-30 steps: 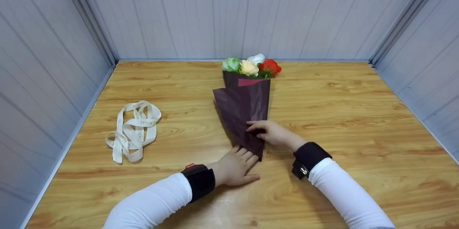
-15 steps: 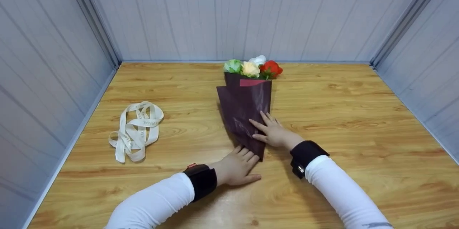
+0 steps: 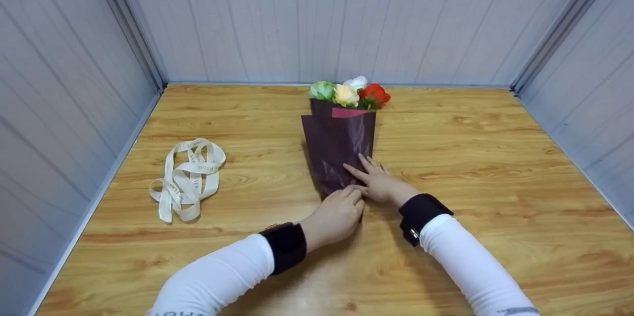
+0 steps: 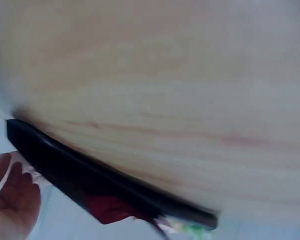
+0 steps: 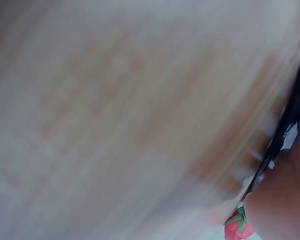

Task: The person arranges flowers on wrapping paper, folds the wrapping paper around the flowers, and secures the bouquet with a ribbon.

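A bouquet in dark purple wrapping paper (image 3: pixel 334 142) lies on the wooden table, its narrow end toward me. Green, cream, white and red artificial flowers (image 3: pixel 346 95) show at its far end. My right hand (image 3: pixel 381 184) rests with spread fingers on the lower right of the paper. Bent fingers of my left hand (image 3: pixel 337 217) are at the narrow end, close to the right fingertips; whether they pinch the paper is hidden. In the left wrist view the wrapper (image 4: pixel 100 175) runs slantwise. A red flower (image 5: pixel 237 227) peeks out beside the right hand in the right wrist view.
A loosely tangled cream ribbon (image 3: pixel 190 180) with printed letters lies on the table (image 3: pixel 470 157), left of the bouquet. Pale panel walls (image 3: pixel 247 19) enclose the table at the back and both sides.
My left hand has risen from lying flat at the narrow end and come up over it, fingers now bent. My right fingers have spread onto the paper, whose left flap sits slightly further in.
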A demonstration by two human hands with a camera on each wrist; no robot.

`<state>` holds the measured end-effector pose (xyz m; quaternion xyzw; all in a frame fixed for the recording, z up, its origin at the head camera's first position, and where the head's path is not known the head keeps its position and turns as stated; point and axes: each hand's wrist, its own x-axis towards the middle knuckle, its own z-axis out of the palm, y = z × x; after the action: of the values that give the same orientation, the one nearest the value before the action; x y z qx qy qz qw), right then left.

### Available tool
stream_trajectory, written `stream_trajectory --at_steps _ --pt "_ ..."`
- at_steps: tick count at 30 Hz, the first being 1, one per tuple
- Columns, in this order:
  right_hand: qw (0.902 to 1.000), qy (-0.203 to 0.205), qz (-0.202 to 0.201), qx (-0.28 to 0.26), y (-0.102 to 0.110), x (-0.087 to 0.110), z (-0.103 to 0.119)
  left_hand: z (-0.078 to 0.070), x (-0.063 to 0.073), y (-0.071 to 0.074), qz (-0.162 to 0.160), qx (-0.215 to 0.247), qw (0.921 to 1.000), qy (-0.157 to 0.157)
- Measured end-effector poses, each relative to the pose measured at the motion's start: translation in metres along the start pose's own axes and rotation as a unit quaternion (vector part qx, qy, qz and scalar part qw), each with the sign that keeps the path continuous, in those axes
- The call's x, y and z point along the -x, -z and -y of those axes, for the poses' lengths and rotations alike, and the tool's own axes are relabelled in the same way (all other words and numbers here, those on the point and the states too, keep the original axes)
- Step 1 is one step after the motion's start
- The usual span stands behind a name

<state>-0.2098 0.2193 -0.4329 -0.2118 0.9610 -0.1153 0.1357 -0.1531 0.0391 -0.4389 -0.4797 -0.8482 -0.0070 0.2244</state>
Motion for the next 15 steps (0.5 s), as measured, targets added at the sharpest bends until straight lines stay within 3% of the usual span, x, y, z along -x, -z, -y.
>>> stream_trajectory --at_steps 4,8,10,12,15 --pt "1.0 -0.006 0.005 0.004 0.0 0.003 -0.003 0.006 -0.01 -0.009 0.081 -0.009 0.994 0.073" --pt "0.9999 -0.011 0.007 0.002 -0.002 0.002 -0.003 0.009 -0.015 -0.016 0.145 0.011 0.984 0.103" --pt "0.9999 -0.009 0.005 -0.011 -0.002 0.0 -0.003 0.01 -0.015 -0.015 0.198 0.049 0.9719 0.118" --pt "0.9995 -0.006 0.001 -0.032 -0.002 -0.001 -0.003 0.012 -0.015 -0.015 0.244 0.091 0.9546 0.144" --pt "0.9969 0.008 -0.026 -0.074 -0.001 -0.001 -0.005 0.016 -0.016 -0.013 0.287 0.136 0.9317 0.176"
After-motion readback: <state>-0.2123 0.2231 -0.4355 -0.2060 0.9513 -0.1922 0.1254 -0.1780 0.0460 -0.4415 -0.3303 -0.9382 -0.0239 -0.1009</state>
